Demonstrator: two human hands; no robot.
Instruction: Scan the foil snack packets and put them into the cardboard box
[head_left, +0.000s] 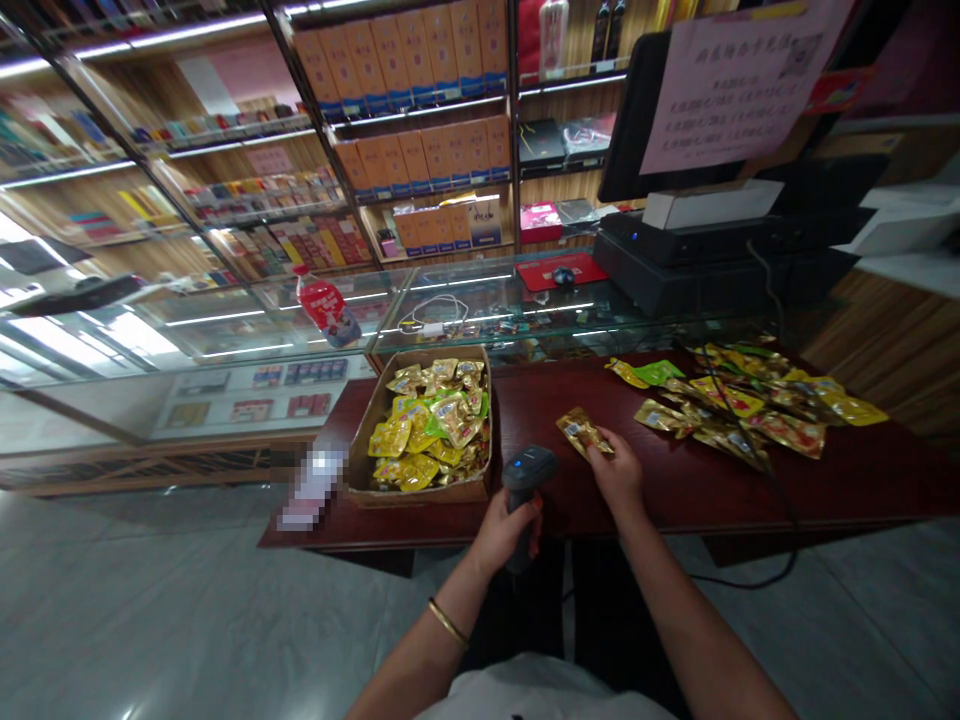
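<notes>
Your left hand (501, 527) is wrapped round a barcode scanner (529, 466), your right hand (620, 476) pinches a gold foil packet (577, 430) at the scanner's 2 o'clock, cardboard box (465, 493) of snack packets (456, 420) at its 10, loose pile (727, 397) at your right hand's 2.

At the frame's centre, we could pass a hand over the dark red wooden tabletop (525, 400), between the open brown cardboard box (431, 494) and the gold foil packet (576, 430). The dark grey handheld scanner (529, 466) obstructs our near end; the glass display counter (525, 347) bounds the far side. At right, heaped yellow-and-gold packets (780, 425) and a looping black cable (750, 586) hinder us.
</notes>
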